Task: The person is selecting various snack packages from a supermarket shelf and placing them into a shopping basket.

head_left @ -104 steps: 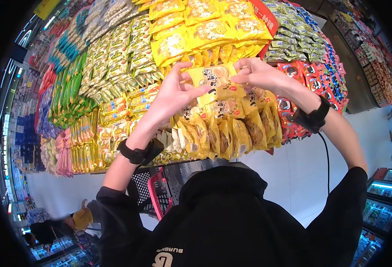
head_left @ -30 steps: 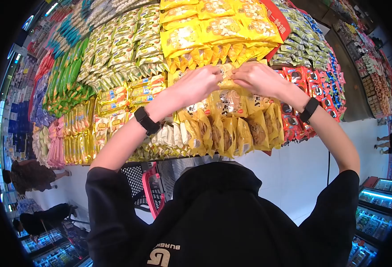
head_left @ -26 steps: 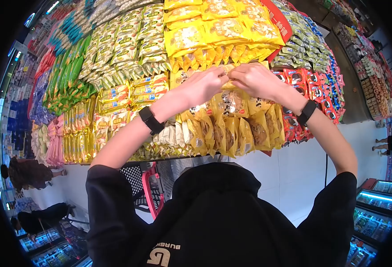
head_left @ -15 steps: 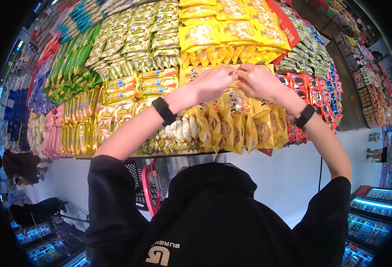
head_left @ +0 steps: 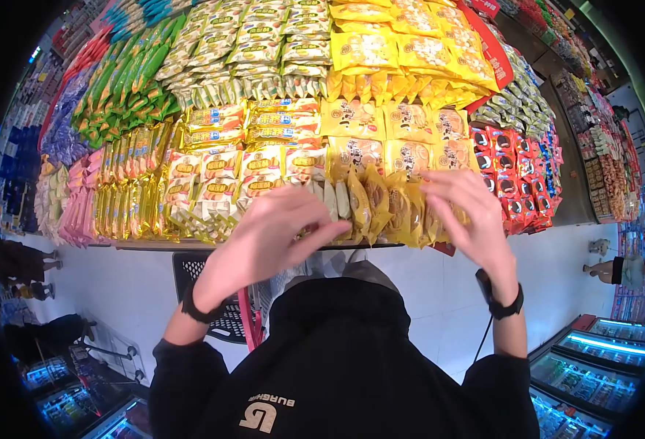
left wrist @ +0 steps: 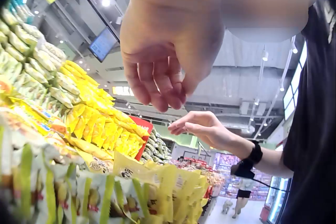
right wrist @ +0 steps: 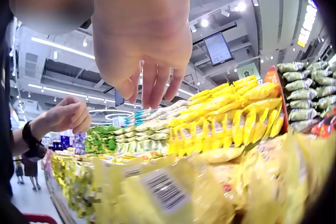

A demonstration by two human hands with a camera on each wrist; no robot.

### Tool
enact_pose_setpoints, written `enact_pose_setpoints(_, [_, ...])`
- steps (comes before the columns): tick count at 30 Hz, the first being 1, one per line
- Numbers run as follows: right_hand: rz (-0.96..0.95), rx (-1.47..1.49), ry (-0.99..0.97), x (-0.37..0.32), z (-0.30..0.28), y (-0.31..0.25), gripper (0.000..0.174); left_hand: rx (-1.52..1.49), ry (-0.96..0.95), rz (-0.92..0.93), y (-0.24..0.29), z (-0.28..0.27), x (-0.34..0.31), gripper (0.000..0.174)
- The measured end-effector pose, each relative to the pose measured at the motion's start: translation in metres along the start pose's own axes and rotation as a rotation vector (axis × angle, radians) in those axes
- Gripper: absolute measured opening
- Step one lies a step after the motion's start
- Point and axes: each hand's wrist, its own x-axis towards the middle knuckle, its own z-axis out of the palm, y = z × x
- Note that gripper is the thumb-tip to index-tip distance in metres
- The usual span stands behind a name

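My left hand (head_left: 267,238), slightly blurred, hovers above the front edge of the snack display, fingers loosely bent and holding nothing. To its right, my right hand (head_left: 472,216) is raised palm inward with relaxed fingers, also holding nothing. Between and behind them lie flat yellow pastry packets (head_left: 355,157) in rows. A row of upright yellow packets (head_left: 370,208) stands along the front, and the right fingertips overlap it in the head view. In the right wrist view a packet with a barcode (right wrist: 167,190) is below the right hand (right wrist: 149,56), apart from it.
White-and-red packets (head_left: 260,172) fill the left side; red packets (head_left: 512,179) lie to the right. Bright yellow bags (head_left: 366,51) are stacked behind. A cart with a pink handle (head_left: 250,322) stands by my left side. Freezers (head_left: 593,366) line the lower right.
Earlier both hands held a yellow pastry packet, then met at the fingertips over the flat packets. Now they have parted and drawn back towards my body. The head view has shifted.
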Motion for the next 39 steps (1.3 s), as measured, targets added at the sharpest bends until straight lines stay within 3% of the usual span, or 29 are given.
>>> enact_pose_setpoints(3, [-0.015, 0.097, 0.009, -0.019, 0.02, -0.033, 0.021, -0.061, -0.192, -0.211, 0.009, -0.006, -0.046, 0.036])
enact_pose_setpoints(6, [-0.039, 0.218, 0.023, -0.037, 0.051, -0.052, 0.024, 0.055, -0.304, -0.293, 0.006, 0.005, -0.087, 0.039])
enact_pose_setpoints(13, [-0.093, 0.35, -0.065, -0.074, 0.097, -0.065, 0.024, 0.598, -0.442, -0.875, -0.008, 0.032, -0.194, 0.049])
enact_pose_setpoints(16, [-0.055, 0.373, -0.144, -0.093, 0.098, -0.059, 0.02, 0.616, -0.505, -1.002, -0.015, 0.043, -0.235, 0.046])
enact_pose_setpoints(19, [-0.026, 0.418, -0.205, -0.119, 0.098, -0.057, 0.017, 0.627, -0.574, -1.03, -0.021, 0.071, -0.276, 0.047])
enact_pose_setpoints(22, [0.009, 0.466, -0.26, -0.145, 0.097, -0.057, 0.013, 0.662, -0.36, -1.064, -0.026, 0.101, -0.308, 0.044])
enact_pose_setpoints(28, [0.031, 0.564, -0.37, -0.193, 0.121, -0.065, 0.013, 0.554, -0.166, -1.099, -0.023, 0.122, -0.318, 0.029])
enact_pose_setpoints(34, [-0.056, 0.691, -0.496, -0.213, 0.149, -0.1, 0.021, 0.567, -0.182, -0.947, -0.018, 0.121, -0.316, 0.025])
enact_pose_setpoints(39, [-0.072, 0.705, -0.656, -0.217, 0.157, -0.123, 0.023, 0.591, -0.198, -0.941, -0.015, 0.126, -0.313, 0.026])
